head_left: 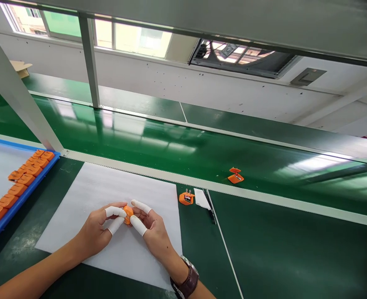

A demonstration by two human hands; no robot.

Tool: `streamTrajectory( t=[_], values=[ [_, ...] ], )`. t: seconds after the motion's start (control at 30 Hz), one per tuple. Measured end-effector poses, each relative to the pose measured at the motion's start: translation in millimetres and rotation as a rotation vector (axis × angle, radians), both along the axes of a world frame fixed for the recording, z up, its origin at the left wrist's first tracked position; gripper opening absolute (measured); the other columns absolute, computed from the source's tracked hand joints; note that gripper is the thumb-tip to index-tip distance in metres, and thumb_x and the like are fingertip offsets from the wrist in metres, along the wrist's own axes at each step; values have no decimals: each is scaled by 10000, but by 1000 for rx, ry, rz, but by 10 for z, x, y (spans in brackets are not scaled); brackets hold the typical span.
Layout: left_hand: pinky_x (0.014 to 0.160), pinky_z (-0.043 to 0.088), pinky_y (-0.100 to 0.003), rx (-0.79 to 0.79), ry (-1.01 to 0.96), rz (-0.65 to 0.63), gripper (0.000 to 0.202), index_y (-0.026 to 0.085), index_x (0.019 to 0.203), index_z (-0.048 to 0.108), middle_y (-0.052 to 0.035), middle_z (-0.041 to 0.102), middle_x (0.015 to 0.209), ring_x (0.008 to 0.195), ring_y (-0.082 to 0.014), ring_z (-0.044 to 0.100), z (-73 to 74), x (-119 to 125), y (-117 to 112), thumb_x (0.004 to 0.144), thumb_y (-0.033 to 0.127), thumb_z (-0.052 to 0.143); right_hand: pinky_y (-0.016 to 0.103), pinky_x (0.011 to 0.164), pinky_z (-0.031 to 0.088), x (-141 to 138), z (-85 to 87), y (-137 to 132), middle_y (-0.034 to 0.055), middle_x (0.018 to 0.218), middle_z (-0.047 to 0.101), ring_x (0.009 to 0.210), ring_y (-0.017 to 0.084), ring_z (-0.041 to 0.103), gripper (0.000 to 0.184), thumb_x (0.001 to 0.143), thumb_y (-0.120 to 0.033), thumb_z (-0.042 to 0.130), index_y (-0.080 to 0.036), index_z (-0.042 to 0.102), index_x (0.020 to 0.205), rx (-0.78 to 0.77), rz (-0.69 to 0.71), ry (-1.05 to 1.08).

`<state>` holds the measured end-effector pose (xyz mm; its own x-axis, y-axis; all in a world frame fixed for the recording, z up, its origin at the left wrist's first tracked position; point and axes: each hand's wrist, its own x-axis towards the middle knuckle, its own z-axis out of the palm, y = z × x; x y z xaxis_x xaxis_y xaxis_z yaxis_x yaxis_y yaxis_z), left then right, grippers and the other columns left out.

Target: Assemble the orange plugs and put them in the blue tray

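My left hand [104, 226] and my right hand [149, 228] meet over a white sheet [77, 203] on the green table. Between their fingertips they hold a small orange plastic part [128, 214], partly covered by the fingers, so its exact kind cannot be made out. White finger cots wrap the thumb and index finger of each hand. To the right of the sheet lies an orange plug adapter [186, 198] with two metal prongs pointing away from me.
A blue-rimmed tray [21, 203] at the left holds several orange plastic pieces [17, 189]. Beside the adapter are a white scrap [201, 198] and a dark thin tool [212, 216]. Another orange piece [236, 177] rests on the green belt beyond the pale rail. A metal post [21, 91] rises at left.
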<state>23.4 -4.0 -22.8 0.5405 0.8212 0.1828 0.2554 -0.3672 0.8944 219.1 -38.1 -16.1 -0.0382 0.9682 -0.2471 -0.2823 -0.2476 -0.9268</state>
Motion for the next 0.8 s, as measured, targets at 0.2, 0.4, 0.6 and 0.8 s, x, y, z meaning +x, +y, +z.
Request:
streamTrajectory(
  t=[0.2, 0.4, 0.6, 0.8],
  values=[
    [1035, 560, -377, 104, 35, 25, 274, 255, 1151, 644, -51, 650, 1342, 1254, -226, 617, -35, 16, -36, 944, 127, 517, 447, 931, 571, -20, -24, 6, 64, 1043, 737, 1009, 247, 695, 538, 715, -439, 829, -213, 643, 1166, -15, -41, -16],
    [926, 603, -367, 327, 62, 141, 176, 222, 1016, 592, -105, 662, 1229, 1108, -236, 683, 31, 92, -38, 864, 161, 655, 417, 925, 562, -55, -37, -5, 51, 994, 740, 959, 235, 707, 543, 729, -413, 830, -207, 640, 1193, 12, -64, -28],
    [794, 614, -308, 356, -25, 276, 270, 229, 979, 579, -57, 743, 968, 887, -193, 726, 70, 174, -36, 764, 97, 676, 398, 839, 586, -45, -166, -28, 50, 932, 755, 851, 228, 706, 551, 784, -456, 775, -217, 631, 1260, 57, -45, -96],
    [849, 595, -297, 348, 9, 421, 209, 228, 947, 626, -55, 759, 1026, 938, -195, 730, 621, -224, 21, 765, 133, 666, 375, 840, 608, 41, -323, -24, 76, 1035, 761, 850, 238, 709, 618, 775, -538, 741, -205, 625, 1282, -11, -48, -202]
  ],
)
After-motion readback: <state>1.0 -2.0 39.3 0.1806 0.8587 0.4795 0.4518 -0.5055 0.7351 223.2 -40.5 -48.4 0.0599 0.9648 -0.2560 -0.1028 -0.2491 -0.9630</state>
